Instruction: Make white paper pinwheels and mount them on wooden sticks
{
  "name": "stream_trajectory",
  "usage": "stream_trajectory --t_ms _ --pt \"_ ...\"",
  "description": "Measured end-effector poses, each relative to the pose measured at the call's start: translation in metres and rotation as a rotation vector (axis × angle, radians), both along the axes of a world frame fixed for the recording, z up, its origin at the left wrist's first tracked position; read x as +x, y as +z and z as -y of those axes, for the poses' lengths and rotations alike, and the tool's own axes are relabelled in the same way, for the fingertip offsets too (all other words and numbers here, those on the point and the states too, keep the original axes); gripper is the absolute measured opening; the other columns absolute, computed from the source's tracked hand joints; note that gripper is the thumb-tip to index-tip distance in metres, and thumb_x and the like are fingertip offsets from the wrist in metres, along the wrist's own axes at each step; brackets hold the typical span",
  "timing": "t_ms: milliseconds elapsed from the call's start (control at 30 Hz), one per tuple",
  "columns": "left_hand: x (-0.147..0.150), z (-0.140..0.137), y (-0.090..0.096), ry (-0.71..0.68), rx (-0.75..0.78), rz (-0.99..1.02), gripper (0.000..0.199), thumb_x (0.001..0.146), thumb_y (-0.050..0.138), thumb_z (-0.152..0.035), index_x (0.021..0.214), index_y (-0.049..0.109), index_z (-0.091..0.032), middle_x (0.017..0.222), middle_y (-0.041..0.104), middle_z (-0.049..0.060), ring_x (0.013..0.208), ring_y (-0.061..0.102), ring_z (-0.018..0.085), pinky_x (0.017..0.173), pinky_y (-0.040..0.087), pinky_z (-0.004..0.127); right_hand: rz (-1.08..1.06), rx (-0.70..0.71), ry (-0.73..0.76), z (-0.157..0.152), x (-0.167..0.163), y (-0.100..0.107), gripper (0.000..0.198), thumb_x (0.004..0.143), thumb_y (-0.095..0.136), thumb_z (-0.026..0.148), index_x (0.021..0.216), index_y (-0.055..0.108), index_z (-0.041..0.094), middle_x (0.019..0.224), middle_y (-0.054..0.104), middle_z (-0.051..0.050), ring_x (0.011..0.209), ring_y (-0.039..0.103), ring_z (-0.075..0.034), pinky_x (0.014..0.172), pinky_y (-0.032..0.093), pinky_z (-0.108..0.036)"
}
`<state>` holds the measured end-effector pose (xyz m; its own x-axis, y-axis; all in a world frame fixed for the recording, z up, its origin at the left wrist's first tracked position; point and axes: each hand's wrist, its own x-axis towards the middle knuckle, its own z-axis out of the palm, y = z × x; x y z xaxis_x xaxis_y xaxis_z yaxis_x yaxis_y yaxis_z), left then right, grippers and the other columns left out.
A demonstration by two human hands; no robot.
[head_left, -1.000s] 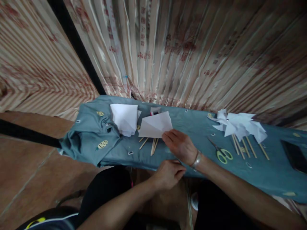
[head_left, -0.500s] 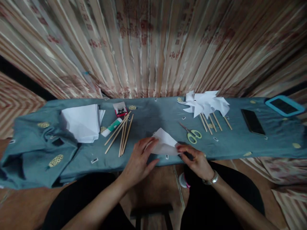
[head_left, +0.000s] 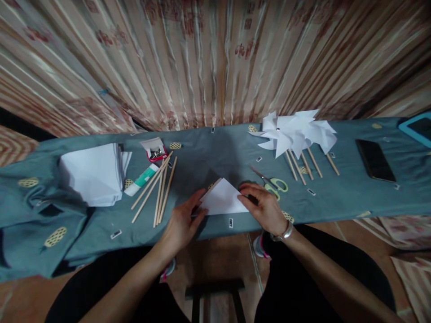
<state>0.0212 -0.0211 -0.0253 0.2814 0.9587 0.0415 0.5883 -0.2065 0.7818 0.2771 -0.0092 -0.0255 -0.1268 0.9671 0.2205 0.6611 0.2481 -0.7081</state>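
Note:
A sheet of white paper (head_left: 224, 197), folded into a triangle with its point away from me, is between my hands near the table's front edge. My left hand (head_left: 183, 220) pinches its left corner between thumb and fingers. At the right corner, my right hand (head_left: 264, 208) grips the paper the same way, a silver band on its wrist. Scissors (head_left: 271, 183) with pale green handles lie just beyond my right hand. Several wooden sticks (head_left: 161, 190) lie to the left of the paper, beside a green and white glue stick (head_left: 141, 179).
A stack of white paper (head_left: 90, 175) lies at the left, near an open red box (head_left: 155, 150) of small metal pieces. Several paper pinwheels (head_left: 296, 132) on sticks lie at the back right. A dark phone (head_left: 375, 159) and a blue-framed tablet (head_left: 419, 128) are farther right.
The paper now lies as a flatter, neater triangle. My left hand has shifted left to its left corner, and my right hand has risen slightly at the right corner. The camera view has moved.

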Motion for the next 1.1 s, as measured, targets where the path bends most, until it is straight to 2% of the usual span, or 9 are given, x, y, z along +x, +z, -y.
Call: stream_trajectory --t_ms 67,133,267,367,467,600,933,1100 --pt "-0.003 -0.001 -0.002 -0.019 0.039 -0.013 0.047 0.092 0.058 -0.028 0.137 0.050 -0.018 0.101 0.074 0.006 0.085 0.073 0.019 0.080 0.060 0.033 0.030 0.035 -0.004 -0.001 -0.001 -0.003 0.013 0.089 0.062 0.028 0.083 0.071 0.021 0.112 0.072 -0.010 0.104 0.067 -0.026 0.095 0.051 -0.043" --pt "-0.004 -0.002 -0.001 -0.039 0.132 -0.047 0.046 0.093 0.057 -0.027 0.138 0.048 -0.018 0.107 0.072 0.008 0.089 0.072 0.020 0.080 0.061 0.034 0.064 0.047 -0.017 -0.002 -0.002 -0.004 0.011 0.088 0.063 0.026 0.083 0.070 0.021 0.114 0.072 -0.010 0.104 0.067 -0.027 0.095 0.051 -0.044" --pt "0.003 0.005 0.005 -0.148 0.467 -0.241 0.047 0.094 0.053 -0.019 0.141 0.045 -0.020 0.135 0.059 0.015 0.124 0.058 0.028 0.100 0.054 0.046 0.091 0.061 -0.029 -0.004 -0.003 -0.004 0.008 0.088 0.064 0.025 0.082 0.069 0.022 0.113 0.071 -0.009 0.104 0.066 -0.026 0.094 0.051 -0.045" --pt "0.018 0.020 0.005 -0.350 0.577 -0.342 0.047 0.095 0.051 -0.012 0.141 0.043 -0.013 0.140 0.057 0.015 0.138 0.045 0.028 0.109 0.046 0.047 0.105 0.067 -0.035 -0.004 -0.004 -0.004 0.006 0.087 0.064 0.024 0.083 0.068 0.022 0.113 0.071 -0.009 0.103 0.066 -0.026 0.093 0.051 -0.044" --pt "0.030 0.034 -0.002 -0.461 0.493 -0.426 0.053 0.094 0.055 -0.021 0.144 0.039 -0.009 0.149 0.049 0.016 0.146 0.033 0.031 0.115 0.037 0.053 0.112 0.066 -0.044 -0.004 -0.004 -0.004 0.005 0.087 0.064 0.024 0.084 0.067 0.021 0.113 0.071 -0.010 0.103 0.065 -0.026 0.092 0.051 -0.043" --pt "0.033 0.040 -0.010 -0.471 0.424 -0.479 0.069 0.090 0.063 -0.028 0.148 0.033 -0.008 0.154 0.041 0.017 0.149 0.024 0.035 0.116 0.033 0.055 0.105 0.055 -0.046 -0.004 -0.004 -0.004 0.006 0.087 0.063 0.025 0.086 0.067 0.021 0.113 0.071 -0.009 0.104 0.065 -0.026 0.093 0.051 -0.043" --pt "0.032 0.036 -0.009 -0.495 0.405 -0.494 0.070 0.090 0.063 -0.029 0.148 0.032 -0.006 0.155 0.040 0.019 0.147 0.027 0.037 0.115 0.035 0.055 0.124 0.060 -0.048 -0.005 -0.004 -0.003 0.004 0.086 0.065 0.024 0.089 0.066 0.021 0.112 0.070 -0.009 0.102 0.065 -0.026 0.091 0.052 -0.042" --pt "0.031 0.036 -0.008 -0.498 0.380 -0.499 0.067 0.092 0.059 -0.031 0.149 0.031 -0.009 0.155 0.039 0.018 0.149 0.024 0.036 0.116 0.032 0.055 0.120 0.063 -0.033 -0.005 -0.003 -0.003 0.005 0.087 0.063 0.025 0.088 0.066 0.022 0.111 0.071 -0.009 0.102 0.066 -0.026 0.091 0.052 -0.044"
